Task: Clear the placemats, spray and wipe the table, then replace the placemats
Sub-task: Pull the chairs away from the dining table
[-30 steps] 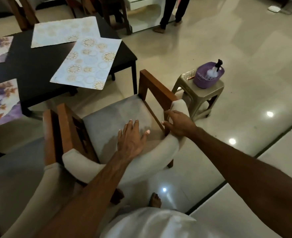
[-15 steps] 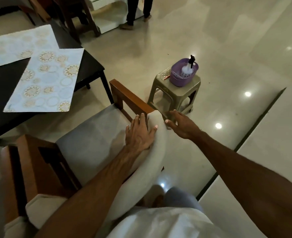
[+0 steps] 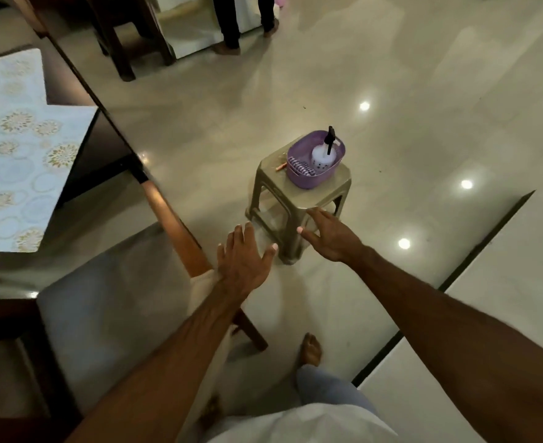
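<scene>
A white spray bottle [image 3: 322,154] with a black nozzle stands in a purple basket [image 3: 311,179] on a low beige plastic stool [image 3: 270,169]. A striped purple cloth [image 3: 300,166] lies in the basket beside it. My right hand [image 3: 332,235] is open, fingers spread, just in front of the stool's near edge. Empty and open, my left hand [image 3: 246,260] hovers beyond the chair's white-padded back. Two pale floral placemats [image 3: 24,161] lie on the dark table [image 3: 104,145] at the left.
A wooden chair [image 3: 110,311] with a grey seat stands below my left arm, next to the table. A person's legs [image 3: 231,24] are at the far end of the tiled floor. My bare foot [image 3: 310,348] is on the floor below. An orange stick [image 3: 280,167] lies on the stool.
Both hands have let go of the chair back and moved forward toward the stool. The view has swung right, so the stool is nearer and more central.
</scene>
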